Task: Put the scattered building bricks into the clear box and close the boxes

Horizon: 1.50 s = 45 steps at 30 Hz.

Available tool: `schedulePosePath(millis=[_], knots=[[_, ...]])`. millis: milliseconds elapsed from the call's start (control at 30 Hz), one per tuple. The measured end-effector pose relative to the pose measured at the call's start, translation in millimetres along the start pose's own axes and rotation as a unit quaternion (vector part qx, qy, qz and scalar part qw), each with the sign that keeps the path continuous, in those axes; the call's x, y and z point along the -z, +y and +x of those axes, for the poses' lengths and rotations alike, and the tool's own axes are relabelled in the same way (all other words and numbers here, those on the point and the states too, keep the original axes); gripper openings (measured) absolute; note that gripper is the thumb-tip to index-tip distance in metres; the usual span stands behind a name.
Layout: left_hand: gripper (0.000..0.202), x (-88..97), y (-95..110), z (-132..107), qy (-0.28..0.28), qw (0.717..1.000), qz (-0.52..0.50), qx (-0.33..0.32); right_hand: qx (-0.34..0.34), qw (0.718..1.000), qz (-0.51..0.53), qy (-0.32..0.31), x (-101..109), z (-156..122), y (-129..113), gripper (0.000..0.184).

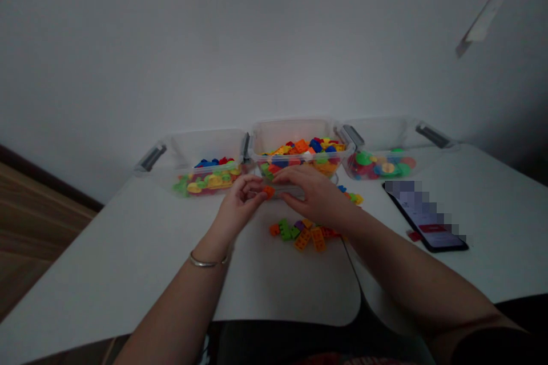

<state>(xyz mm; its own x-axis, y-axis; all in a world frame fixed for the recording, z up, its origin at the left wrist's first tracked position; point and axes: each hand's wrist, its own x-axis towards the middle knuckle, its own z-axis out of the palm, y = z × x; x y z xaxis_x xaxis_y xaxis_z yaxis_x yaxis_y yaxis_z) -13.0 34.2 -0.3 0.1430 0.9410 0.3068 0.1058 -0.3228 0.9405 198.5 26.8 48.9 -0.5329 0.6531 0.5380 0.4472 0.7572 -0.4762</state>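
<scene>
Head view: the left hand has its fingers pinching an orange toy brick, the right hand its fingers loosely open just beside it.

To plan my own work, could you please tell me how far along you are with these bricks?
Already in place: bricks fill the middle clear bin. In hand: an orange brick held in the left hand, the right hand beside it. Still left: a loose pile of bricks on the white table, so it looks well along.

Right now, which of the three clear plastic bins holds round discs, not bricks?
The rightmost bin: it holds flat round discs, while the left bin and middle bin hold toy bricks.
</scene>
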Motion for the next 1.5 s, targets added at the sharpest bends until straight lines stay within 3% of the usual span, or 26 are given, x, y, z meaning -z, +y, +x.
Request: schedulePosePath(millis=[400,733,933,1133,1233,1333,1500], knots=[[0.043,-1.2,-6,0,-0.032,0.999,0.001,0.042,-0.068,0.996,0.019,-0.062,-22,0,13,0.018],[0.042,-0.6,0,-1,-0.072,0.995,-0.048,0.056,-0.025,0.998,0.049,-0.032,-16,-1,7,0.012],[0.031,1.4,1,-7,-0.134,0.983,0.118,0.041,0.019,0.991,-0.054,0.121,21,4,15,0.012],[0.029,5.9,-2,-9,-0.191,0.960,0.205,0.021,-0.081,0.953,-0.161,0.245,46,5,45,0.013],[0.033,8.8,-3,-8,-0.231,0.940,0.251,-0.005,-0.133,0.942,-0.182,0.248,47,4,59,0.017],[0.041,11.9,-4,-7,-0.261,0.912,0.314,-0.042,-0.171,0.949,-0.157,0.215,46,5,67,0.022],[0.056,14.1,-6,-8,-0.276,0.889,0.362,-0.053,-0.198,0.948,-0.175,0.179,44,5,69,0.027]])
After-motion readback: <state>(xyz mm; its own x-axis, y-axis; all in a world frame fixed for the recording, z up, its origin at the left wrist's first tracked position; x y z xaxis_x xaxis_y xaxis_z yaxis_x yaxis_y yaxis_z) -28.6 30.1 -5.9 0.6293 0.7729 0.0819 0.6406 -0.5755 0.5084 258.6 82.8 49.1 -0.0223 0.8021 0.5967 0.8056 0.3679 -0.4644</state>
